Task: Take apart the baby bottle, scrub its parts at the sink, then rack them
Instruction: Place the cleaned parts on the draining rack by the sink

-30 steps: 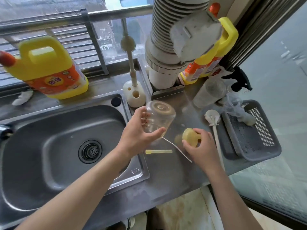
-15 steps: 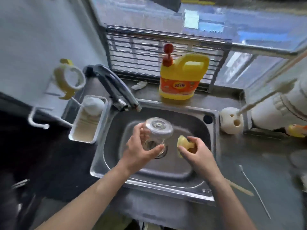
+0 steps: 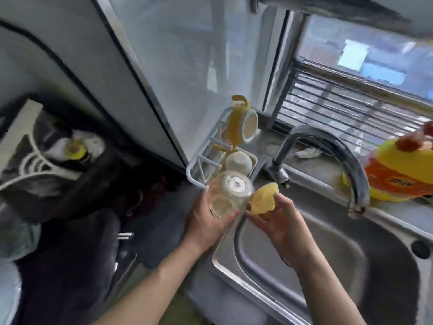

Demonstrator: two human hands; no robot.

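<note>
My left hand [image 3: 206, 221] grips the clear bottle body [image 3: 228, 195], base up, just in front of the white drying rack [image 3: 206, 160] at the sink's left end. My right hand [image 3: 278, 221] holds a soft yellow bottle part [image 3: 263, 199] right beside the bottle. On the rack a yellow collar with handles [image 3: 241, 124] hangs on a peg and a white cap [image 3: 237, 161] sits below it.
The steel sink [image 3: 351, 266] lies under my right forearm, with the curved tap [image 3: 328, 156] arching over it. A yellow detergent jug [image 3: 403, 174] stands on the ledge at the right by the window grille. Dark clutter fills the left.
My view swung left from the counter to the rack. Both hands carried the bottle and the yellow part from the counter, across the sink basin, up to the rack.
</note>
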